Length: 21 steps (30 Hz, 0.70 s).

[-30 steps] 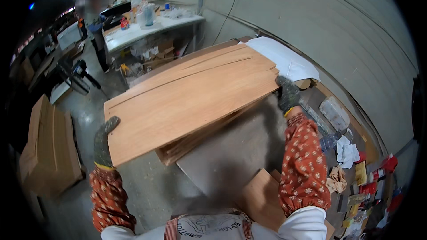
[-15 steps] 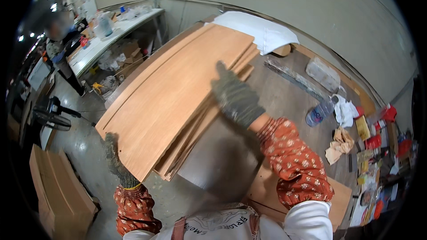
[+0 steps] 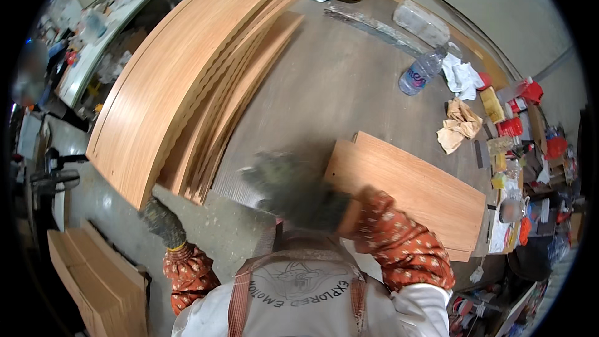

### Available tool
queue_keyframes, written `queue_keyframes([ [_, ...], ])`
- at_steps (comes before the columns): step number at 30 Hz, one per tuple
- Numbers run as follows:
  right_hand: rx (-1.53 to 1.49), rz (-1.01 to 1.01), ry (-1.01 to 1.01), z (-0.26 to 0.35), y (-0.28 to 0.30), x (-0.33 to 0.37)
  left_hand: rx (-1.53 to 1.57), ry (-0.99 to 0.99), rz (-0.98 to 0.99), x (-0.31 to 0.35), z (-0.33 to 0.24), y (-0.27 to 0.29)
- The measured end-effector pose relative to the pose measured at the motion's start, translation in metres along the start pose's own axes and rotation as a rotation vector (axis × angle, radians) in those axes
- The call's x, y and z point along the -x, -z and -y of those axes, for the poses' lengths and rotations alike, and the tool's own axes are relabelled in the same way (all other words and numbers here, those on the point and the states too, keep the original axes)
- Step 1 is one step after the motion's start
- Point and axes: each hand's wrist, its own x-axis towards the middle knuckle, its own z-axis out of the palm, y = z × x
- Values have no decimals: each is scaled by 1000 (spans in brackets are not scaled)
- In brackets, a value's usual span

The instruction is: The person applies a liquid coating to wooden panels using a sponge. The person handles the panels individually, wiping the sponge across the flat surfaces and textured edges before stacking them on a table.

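"Gripping anything, either hand?"

"Left hand [image 3: 163, 223], in a mottled dark glove, touches a corner of the board stack [image 3: 187, 68], just past the left near corner of the table [image 3: 337, 81]; I can't tell if its fingers are clamped. Right hand [image 3: 287, 190] is a blur over the table's near edge, its fingers unreadable too."

"And the stack?"

"Long, smooth, wood-grained panels, unevenly fanned (the edges look almost rippled), along the table's left side."

"Farther out?"

"Two flat boards [image 3: 412, 196] at the table's near right; crumpled brown paper [image 3: 460, 126] and a clear plastic bottle [image 3: 421, 76] toward its far right."
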Motion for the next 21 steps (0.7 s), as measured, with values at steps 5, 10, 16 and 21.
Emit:
queue_keyframes([
  [5,82,395,-477,-34,59,89,870,315,7,-28,-129,80],
  [10,477,18,-702,-103,71,269,1054,388,224,28,-186,105],
  [16,452,-103,-1122,-132,126,414,1156,339,576,82,-242,126],
  [21,488,-205,-1249,-132,132,449,1111,135,546,97,-277,130],
])
